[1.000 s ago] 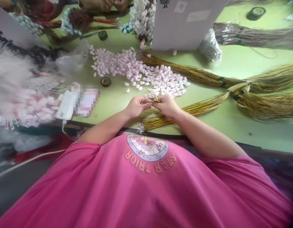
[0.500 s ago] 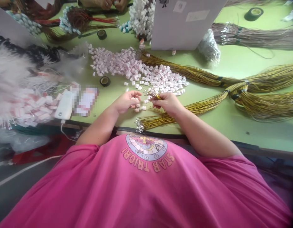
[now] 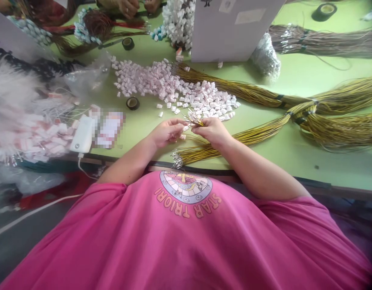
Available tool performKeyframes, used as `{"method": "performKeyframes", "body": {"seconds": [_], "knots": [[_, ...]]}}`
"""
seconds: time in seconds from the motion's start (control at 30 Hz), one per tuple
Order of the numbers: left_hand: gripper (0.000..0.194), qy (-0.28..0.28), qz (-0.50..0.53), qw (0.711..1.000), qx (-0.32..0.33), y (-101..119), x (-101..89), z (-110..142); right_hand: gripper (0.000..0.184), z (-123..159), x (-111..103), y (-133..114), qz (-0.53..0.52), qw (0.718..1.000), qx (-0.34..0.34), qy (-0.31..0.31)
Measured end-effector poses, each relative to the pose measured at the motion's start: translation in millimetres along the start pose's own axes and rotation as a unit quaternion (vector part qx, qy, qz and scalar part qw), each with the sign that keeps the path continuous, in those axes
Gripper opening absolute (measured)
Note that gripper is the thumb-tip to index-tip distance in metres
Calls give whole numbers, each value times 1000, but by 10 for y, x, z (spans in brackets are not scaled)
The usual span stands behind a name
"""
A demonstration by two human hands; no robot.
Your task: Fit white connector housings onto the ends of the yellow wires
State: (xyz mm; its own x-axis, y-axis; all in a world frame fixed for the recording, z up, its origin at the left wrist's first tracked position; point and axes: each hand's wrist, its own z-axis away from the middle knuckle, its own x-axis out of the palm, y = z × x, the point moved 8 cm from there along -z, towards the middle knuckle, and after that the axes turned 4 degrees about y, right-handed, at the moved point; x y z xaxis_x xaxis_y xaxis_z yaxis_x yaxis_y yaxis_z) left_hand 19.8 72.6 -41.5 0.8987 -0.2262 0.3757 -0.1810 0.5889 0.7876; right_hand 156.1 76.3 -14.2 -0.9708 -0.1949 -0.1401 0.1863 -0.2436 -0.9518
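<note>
My right hand is closed around a small bunch of thin yellow-and-black wires; their silvery metal-tipped ends fan out to the left past the thumb. Thumb and forefinger of my left hand are pinched together right at those tips; whatever sits between them is too small to make out. Below both hands, a larger bundle of the same wires lies on the table with its metal terminals pointing left. Just beyond my hands spreads a heap of small white plastic connector housings, with a loose housing beside my left fingers.
Black tape rolls lie on the green table. A white power bank and a blurred-out phone are at left. A grey-white panel stands behind the heap. Another person's hands work at the far side.
My left hand has moved right, from above the loose housings to the wire tips, and its fingers have closed into a pinch. My right hand stays in place with its wires.
</note>
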Motion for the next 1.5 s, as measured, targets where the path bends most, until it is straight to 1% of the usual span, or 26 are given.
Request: {"method": "performKeyframes", "body": {"seconds": [0.1,0.23,0.33,0.4,0.53,0.6,0.73,0.93,1.03,1.17,1.27,1.4,1.5], "knots": [[16,-2,18,1000,-16,3,4,7,10,-1,-18,14,-19,1000,8,14],[23,-23,9,999,-25,0,18,4,9,-13,-20,47,-48,999,8,18],[29,-42,4,999,-2,20,30,-6,10,-23,-18,71,-58,998,7,17],[34,-43,-4,999,17,27,26,-22,10,-22,-11,77,-54,998,9,14],[26,8,-54,997,52,27,-37,-65,8,-4,8,63,-30,999,12,8],[22,28,-75,995,55,20,-50,-75,7,5,17,44,-23,1000,7,6],[18,30,-82,995,42,13,-24,-62,6,11,32,22,-23,1000,0,-1],[20,37,-99,993,56,39,-26,-35,6,3,25,4,-5,1000,-13,3],[18,52,-144,986,70,64,7,1,7,2,33,19,20,1000,-19,6],[7,88,-204,972,77,110,79,70,15,5,55,11,72,997,-40,-4],[3,95,-207,971,74,120,101,83,17,5,46,-25,109,992,-54,-11],[12,124,-186,971,80,127,37,69,18,-6,20,-6,152,988,-28,-13],[7,110,-199,970,83,117,78,49,18,-5,51,-13,147,988,-41,-24]]}}
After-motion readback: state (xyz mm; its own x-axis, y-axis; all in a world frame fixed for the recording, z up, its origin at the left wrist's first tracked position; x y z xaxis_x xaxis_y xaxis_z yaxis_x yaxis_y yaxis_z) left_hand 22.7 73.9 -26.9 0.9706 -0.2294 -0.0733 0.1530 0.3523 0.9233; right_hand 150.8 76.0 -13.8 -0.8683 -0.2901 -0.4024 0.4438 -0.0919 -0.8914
